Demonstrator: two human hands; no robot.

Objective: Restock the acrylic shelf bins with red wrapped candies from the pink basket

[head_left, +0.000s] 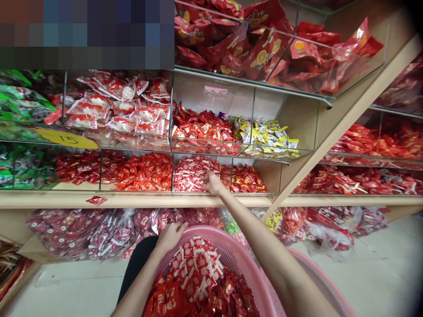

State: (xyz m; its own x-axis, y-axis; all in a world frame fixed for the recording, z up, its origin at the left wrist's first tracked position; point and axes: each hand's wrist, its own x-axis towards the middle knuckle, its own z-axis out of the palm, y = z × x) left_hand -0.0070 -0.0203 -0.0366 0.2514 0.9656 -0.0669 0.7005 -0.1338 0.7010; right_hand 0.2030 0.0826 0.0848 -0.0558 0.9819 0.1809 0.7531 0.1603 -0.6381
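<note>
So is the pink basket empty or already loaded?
Loaded: the pink basket holds a heap of red-and-white candy packets, with the left hand gripping its rim.

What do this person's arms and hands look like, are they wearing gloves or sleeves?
No gloves or sleeves show. The left hand and right hand are bare, both forearms uncovered to the frame's edge. No rings, watch or bracelets are visible on either.
</note>
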